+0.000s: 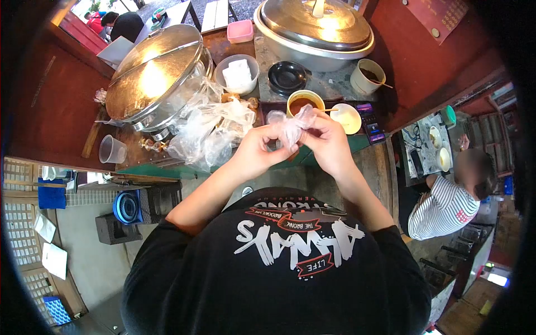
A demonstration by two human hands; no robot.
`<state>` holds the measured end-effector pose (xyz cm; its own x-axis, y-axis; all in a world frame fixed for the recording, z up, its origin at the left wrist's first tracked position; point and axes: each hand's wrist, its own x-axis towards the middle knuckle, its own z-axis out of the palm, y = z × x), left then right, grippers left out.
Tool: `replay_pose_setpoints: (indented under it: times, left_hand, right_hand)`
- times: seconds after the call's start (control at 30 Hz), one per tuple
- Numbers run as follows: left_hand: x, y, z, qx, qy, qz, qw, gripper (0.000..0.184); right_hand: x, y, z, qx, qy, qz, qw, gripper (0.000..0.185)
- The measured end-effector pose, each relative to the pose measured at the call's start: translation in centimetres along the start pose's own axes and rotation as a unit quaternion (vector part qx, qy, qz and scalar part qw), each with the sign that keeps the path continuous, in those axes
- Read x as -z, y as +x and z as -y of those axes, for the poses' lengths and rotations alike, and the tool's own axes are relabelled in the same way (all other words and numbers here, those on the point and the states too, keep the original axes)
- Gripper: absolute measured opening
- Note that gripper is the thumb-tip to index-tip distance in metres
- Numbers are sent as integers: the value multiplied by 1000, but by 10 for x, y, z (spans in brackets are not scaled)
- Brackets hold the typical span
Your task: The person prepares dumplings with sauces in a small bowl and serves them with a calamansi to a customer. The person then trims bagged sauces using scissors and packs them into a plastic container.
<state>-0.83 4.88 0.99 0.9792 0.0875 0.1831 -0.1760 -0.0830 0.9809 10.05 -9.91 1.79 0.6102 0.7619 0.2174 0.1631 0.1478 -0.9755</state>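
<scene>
A small clear plastic bag [294, 127] is pinched between my two hands in front of my chest, its top gathered and crumpled. My left hand [261, 149] grips one side of it with thumb and fingers. On the other side, my right hand [328, 144] pinches the bag near its top. What the bag contains is mostly hidden by my fingers. Just beyond it stands a tub of reddish-brown sauce [303, 103]. Left of my hands lies a heap of clear plastic bags [215, 125] on the counter.
Large lidded metal pots [156, 78] [318, 28] stand at left and back. Nearby are black saucers [287, 77], a tub with white contents [237, 75], a dark sauce tub [367, 77], a pale bowl [346, 119] and a phone [371, 124]. A person in stripes [446, 206] sits at right.
</scene>
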Motion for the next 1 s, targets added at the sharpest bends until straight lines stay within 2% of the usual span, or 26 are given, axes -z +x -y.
replay_pose_setpoints:
  times: [0.03,0.13,0.23,0.33,0.37,0.47,0.57,0.67,0.73,0.77,0.83,0.87,0.9,0.97,1.0]
  left_hand:
    - [3,-1,2,-16,-7,6,1000,4]
    - [11,-4,12,28,-98,-47,994,9]
    - [6,-3,0,-2,-180,-112,977,16]
    - [25,-5,2,39,-71,-49,996,13]
    - [31,-6,6,22,64,-74,995,12]
    - [43,-8,2,-25,176,-76,981,11]
    - [53,-7,-2,-64,201,-44,977,14]
    - [62,-5,0,-56,186,-41,980,16]
    - [69,-3,0,-19,166,-13,986,17]
    - [72,-2,0,0,156,0,988,18]
    - [75,-1,4,-24,138,45,989,21]
    - [74,-1,5,-37,128,68,989,22]
    - [69,-4,-2,21,64,77,995,23]
    - [74,-4,-1,-60,96,105,988,22]
    - [77,-4,-1,-101,111,119,982,22]
  right_hand:
    - [-3,3,-2,-6,24,-8,1000,10]
    - [-12,8,2,9,6,-4,1000,9]
    - [-22,11,2,3,18,-7,1000,8]
    - [-28,17,1,-9,9,-16,1000,12]
    - [-30,19,0,-13,2,-19,1000,14]
    - [-37,26,0,47,-43,-57,996,9]
    - [-37,29,8,18,-3,-80,997,14]
    - [-39,30,2,-1,38,-95,995,15]
    - [-44,30,2,-17,55,-94,994,16]
    - [-47,28,1,5,1,-84,996,15]
    - [-55,22,-5,47,-105,-62,991,13]
    - [-58,18,-10,54,-61,-102,991,12]
    - [-59,14,-16,61,-18,-142,988,10]
    - [-59,14,11,94,-50,-116,988,11]
    - [-59,11,14,95,-68,-146,982,9]
